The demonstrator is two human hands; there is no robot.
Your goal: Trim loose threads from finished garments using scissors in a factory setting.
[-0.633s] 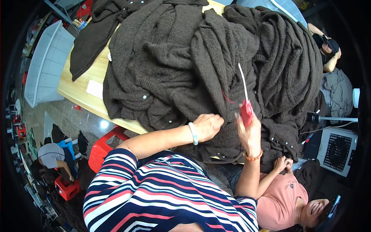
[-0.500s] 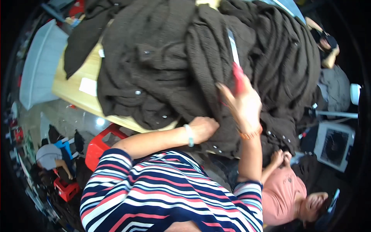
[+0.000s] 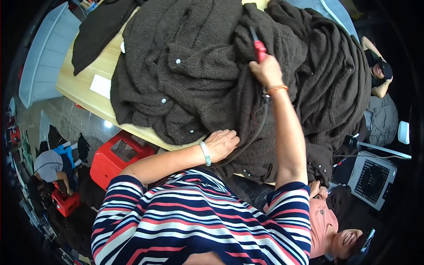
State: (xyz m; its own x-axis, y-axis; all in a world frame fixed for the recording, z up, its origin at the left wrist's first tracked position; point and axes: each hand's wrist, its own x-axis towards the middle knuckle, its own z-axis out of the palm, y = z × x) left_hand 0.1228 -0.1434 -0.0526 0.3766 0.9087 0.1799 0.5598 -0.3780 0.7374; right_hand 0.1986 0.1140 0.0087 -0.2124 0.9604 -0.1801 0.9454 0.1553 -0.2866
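Observation:
A heap of dark brown fleecy garments [image 3: 150, 79] with shiny round buttons covers most of the table. My right hand [image 3: 268, 71] is closed around the red handle of an air blow gun [image 3: 260, 47]. Its thin metal nozzle points away from me over the cloth. From the base of its handle, a dark hose [image 3: 259, 128] curves across the cloth toward my left wrist. My left hand [image 3: 222, 144] is at the near edge of the heap, its curled fingers closed on the brown cloth; the fingertips are partly hidden.
A white paper [image 3: 100, 85] lies on the wooden tabletop [image 3: 73, 86]. Below its left edge stands a red stool [image 3: 115, 157]. A pale grey bin [image 3: 42, 57] is at far left. One person in pink [image 3: 320, 225] sits close by on the right, near a boxy fan [image 3: 371, 179].
My right hand has moved away from me and slightly left with the blow gun, bringing its hose into view. My left hand has shifted slightly left, its fingers less tightly bunched.

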